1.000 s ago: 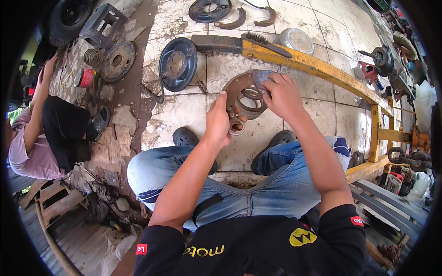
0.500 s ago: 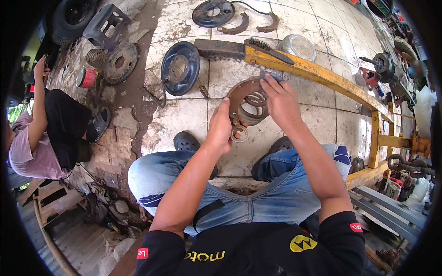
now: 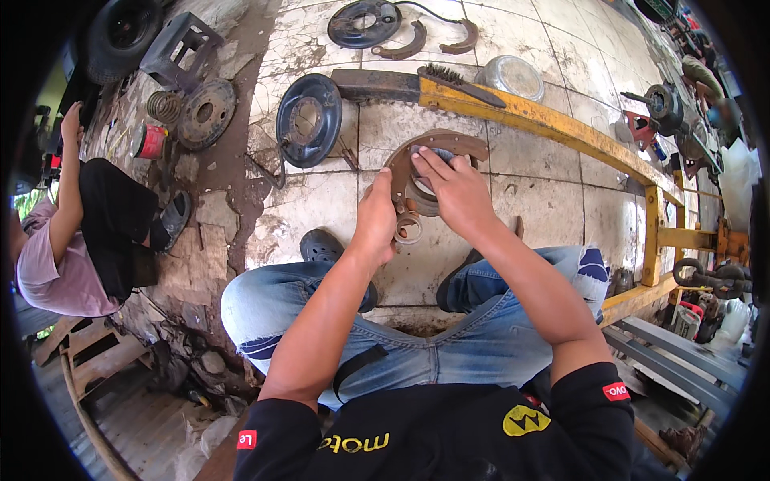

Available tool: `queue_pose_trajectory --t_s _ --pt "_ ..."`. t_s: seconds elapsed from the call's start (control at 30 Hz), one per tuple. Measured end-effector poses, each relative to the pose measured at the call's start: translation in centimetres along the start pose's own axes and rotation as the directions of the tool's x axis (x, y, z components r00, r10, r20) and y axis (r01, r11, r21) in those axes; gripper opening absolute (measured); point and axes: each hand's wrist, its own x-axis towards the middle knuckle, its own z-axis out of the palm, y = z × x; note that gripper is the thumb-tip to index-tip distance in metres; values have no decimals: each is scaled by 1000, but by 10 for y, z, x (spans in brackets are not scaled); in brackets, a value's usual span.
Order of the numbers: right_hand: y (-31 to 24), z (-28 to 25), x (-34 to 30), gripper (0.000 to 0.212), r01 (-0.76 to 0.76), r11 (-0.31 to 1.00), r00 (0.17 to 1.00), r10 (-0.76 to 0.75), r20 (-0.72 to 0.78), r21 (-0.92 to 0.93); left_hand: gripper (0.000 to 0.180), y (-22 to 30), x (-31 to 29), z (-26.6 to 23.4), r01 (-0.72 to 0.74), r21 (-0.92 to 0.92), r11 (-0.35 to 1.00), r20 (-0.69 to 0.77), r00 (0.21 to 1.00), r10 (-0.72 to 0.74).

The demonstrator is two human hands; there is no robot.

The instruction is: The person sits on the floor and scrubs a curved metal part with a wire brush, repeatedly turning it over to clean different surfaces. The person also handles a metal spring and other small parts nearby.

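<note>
Gripping a curved, rust-brown brake shoe (image 3: 459, 143) with left fingers (image 3: 382, 183).

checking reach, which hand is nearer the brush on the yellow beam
Right. The right hand is on the near side of the wire brush; the left hand, holding the brake shoe, is farther back and left.

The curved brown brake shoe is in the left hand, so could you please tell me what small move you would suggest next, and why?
I would probably slide the grey pad along the curved brown brake shoe toward its right end: the left hand grips the shoe's left side, the right hand has its fingers on the pad, and that right end lies uncovered.
</note>
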Motion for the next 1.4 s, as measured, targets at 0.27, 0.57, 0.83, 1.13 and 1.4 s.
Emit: queue_pose_trajectory --t_s 0.27,0.57,0.83,1.13,1.4 --pt "10 -4 3 38 -55 998 998 55 27 5 47 2 -3 3 -28 98 995 -7 1000 29" --pt "9 -14 5 30 -103 995 994 103 43 8 46 1 -4 5 -30 39 999 -38 999 32" --pt "17 -16 2 43 -199 980 974 201 106 -28 47 -3 -3 1 0 125 992 -41 999 5" --pt "34 -24 -1 39 -301 933 891 348 292 -196 45 -3 -3 5 -21 81 996 -71 997 27" --pt "23 -11 -10 32 -203 976 975 209 79 -77 45 -3 -3 0 -17 95 995 -63 998 23"
